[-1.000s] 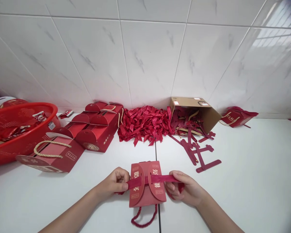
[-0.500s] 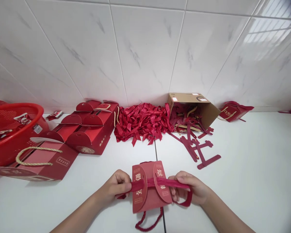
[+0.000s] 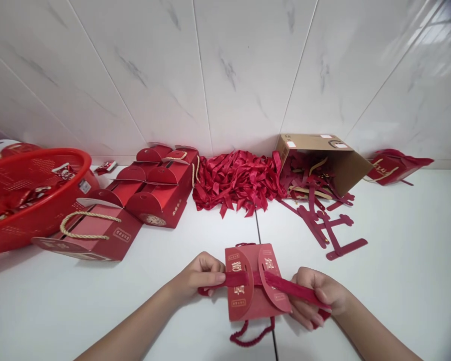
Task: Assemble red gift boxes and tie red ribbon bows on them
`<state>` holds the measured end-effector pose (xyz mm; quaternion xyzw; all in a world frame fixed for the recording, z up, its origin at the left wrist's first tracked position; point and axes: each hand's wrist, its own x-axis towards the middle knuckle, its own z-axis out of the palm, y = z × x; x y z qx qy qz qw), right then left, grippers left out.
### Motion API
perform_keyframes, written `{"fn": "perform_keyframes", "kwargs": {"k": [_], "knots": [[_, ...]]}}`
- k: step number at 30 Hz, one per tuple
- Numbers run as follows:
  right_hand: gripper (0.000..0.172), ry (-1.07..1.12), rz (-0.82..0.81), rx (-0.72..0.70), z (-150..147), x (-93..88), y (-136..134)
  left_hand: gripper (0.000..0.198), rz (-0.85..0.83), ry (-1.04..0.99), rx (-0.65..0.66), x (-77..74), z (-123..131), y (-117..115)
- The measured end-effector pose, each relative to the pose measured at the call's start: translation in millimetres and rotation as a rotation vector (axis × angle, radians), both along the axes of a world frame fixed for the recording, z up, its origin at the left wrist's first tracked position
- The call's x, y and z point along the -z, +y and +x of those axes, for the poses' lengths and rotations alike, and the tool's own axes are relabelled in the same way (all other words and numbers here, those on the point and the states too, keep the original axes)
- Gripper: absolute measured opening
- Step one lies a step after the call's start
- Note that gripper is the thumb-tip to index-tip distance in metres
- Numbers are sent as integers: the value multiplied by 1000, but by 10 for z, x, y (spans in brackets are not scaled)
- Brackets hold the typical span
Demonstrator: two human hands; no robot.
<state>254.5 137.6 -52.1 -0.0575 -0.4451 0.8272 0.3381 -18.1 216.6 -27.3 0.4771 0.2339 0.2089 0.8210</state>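
A small red gift box (image 3: 257, 301) with gold characters lies in front of me, a dark red cord handle (image 3: 252, 342) looping out at its near side. Its two rounded flaps meet near the middle, and a dark red ribbon (image 3: 293, 287) runs through their slots and across the top. My left hand (image 3: 205, 276) is closed in a pinch on the ribbon's left end, right beside the box. On the other side my right hand (image 3: 319, 298) grips the right end, with its lower fingers close to the box's edge.
Several red boxes (image 3: 161, 195) with rope handles stand at the left, beside a red plastic basket (image 3: 75, 165). A heap of red ribbons (image 3: 240, 183) lies by the tiled wall. A cardboard box (image 3: 315, 143) spills dark red strips (image 3: 340, 240). A red bag (image 3: 398, 165) sits far right.
My right hand has drawn the ribbon's right end outward and slightly down, so a longer length shows. The left hand keeps its pinch. The whole view has shifted.
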Motion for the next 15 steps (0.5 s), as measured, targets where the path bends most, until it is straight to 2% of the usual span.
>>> {"fn": "perform_keyframes", "kwargs": {"k": [1,3,8,10,15], "knots": [[55,54,-20,-43,2,17,7,44,3,6,2,8,-2,2],[50,130,-97,-42,15,44,6,44,5,19,1,16,-1,6],[50,-19,-167,-43,66,26,-32,45,-9,35,-11,-15,22,1],[48,-41,-170,-9,75,-7,-46,45,-14,34,-18,-29,31,-12],[42,-53,-210,178,65,-96,-66,43,-16,28,-31,-27,34,-46]]}}
